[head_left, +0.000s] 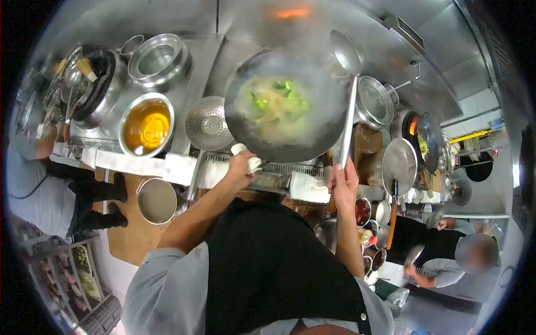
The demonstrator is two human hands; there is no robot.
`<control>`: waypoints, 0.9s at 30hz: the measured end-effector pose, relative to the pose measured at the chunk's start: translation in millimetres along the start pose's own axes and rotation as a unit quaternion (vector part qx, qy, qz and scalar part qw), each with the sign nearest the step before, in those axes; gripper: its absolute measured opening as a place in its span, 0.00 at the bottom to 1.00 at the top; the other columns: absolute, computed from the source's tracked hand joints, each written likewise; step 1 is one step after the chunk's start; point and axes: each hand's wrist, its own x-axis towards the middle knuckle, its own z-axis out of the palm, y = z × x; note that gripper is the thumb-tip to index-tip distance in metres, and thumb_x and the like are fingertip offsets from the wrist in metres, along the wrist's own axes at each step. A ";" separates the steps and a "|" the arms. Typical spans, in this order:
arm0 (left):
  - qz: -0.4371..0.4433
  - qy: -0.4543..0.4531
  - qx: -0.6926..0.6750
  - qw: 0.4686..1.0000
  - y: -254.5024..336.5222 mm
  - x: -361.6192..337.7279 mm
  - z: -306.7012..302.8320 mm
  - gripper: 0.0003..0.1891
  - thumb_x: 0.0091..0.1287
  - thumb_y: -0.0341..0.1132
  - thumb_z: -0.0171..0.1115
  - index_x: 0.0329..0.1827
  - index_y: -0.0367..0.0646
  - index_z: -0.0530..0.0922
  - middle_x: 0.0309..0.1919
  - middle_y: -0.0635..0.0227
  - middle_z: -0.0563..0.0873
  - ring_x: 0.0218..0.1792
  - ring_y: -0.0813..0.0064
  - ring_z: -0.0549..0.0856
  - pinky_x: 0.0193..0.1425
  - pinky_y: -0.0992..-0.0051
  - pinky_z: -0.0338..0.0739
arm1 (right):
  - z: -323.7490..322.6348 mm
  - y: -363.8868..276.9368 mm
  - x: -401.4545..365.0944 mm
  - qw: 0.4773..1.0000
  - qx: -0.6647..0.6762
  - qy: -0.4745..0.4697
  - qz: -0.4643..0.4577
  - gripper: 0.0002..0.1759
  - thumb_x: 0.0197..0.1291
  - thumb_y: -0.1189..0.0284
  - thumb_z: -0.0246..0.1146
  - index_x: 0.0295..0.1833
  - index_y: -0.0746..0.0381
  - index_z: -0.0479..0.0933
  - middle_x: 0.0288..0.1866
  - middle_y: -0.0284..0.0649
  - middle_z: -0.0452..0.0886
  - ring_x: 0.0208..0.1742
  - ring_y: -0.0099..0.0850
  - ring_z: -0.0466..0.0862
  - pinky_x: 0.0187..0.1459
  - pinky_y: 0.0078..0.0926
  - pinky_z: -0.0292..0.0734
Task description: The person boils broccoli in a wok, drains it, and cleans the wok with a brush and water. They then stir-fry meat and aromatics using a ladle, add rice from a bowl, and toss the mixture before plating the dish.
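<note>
A large dark wok (290, 106) steams on the stove, holding pale food with green vegetable pieces. My left hand (241, 167) grips the wok's near edge through a white cloth (251, 162). My right hand (343, 181) is closed around the long handle of a steel ladle (347, 56), whose bowl is raised above the wok's right rim.
A perforated strainer (207, 124), a bowl of yellow oil (146, 125) and steel pots (159, 58) stand to the left. Lidded pots (375, 100), a pan (399, 162) and seasoning cups (363, 212) are to the right. One person stands at left (39, 190), another at lower right (446, 268).
</note>
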 end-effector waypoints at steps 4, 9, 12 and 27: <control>-0.057 -0.041 -0.051 0.996 -8.6 -61.7 -35.1 0.07 0.69 0.32 0.63 0.45 0.49 0.73 0.29 0.68 0.82 0.24 0.70 0.81 0.19 0.70 0.66 | 22.4 54.5 -64.2 0.997 -0.067 0.039 0.015 0.24 0.84 0.69 0.56 0.80 0.61 0.70 0.24 0.25 0.70 0.20 0.16 0.70 0.20 0.17 0.66; -0.108 -0.083 -0.071 0.988 6.8 -82.5 -78.0 0.06 0.70 0.33 0.63 0.41 0.49 0.73 0.26 0.68 0.80 0.21 0.72 0.79 0.15 0.73 0.63 | 22.6 45.4 -152.5 0.991 -0.107 0.078 -0.002 0.22 0.83 0.67 0.58 0.75 0.63 0.74 0.25 0.23 0.68 0.21 0.14 0.65 0.21 0.17 0.61; -0.149 -0.061 -0.089 0.983 14.5 -117.3 -89.7 0.05 0.70 0.34 0.63 0.38 0.48 0.74 0.24 0.69 0.79 0.19 0.73 0.77 0.14 0.75 0.62 | 3.5 53.1 -184.8 0.982 -0.168 0.085 -0.019 0.22 0.82 0.68 0.60 0.73 0.68 0.75 0.30 0.24 0.70 0.28 0.14 0.66 0.28 0.19 0.60; -0.224 -0.179 -0.159 0.945 21.3 -89.6 -183.0 0.07 0.70 0.34 0.63 0.34 0.45 0.75 0.26 0.66 0.79 0.16 0.74 0.73 0.12 0.78 0.60 | 45.7 -52.1 -178.6 0.938 -0.341 0.068 0.009 0.27 0.75 0.76 0.64 0.76 0.69 0.74 0.45 0.43 0.86 0.40 0.25 0.80 0.42 0.28 0.78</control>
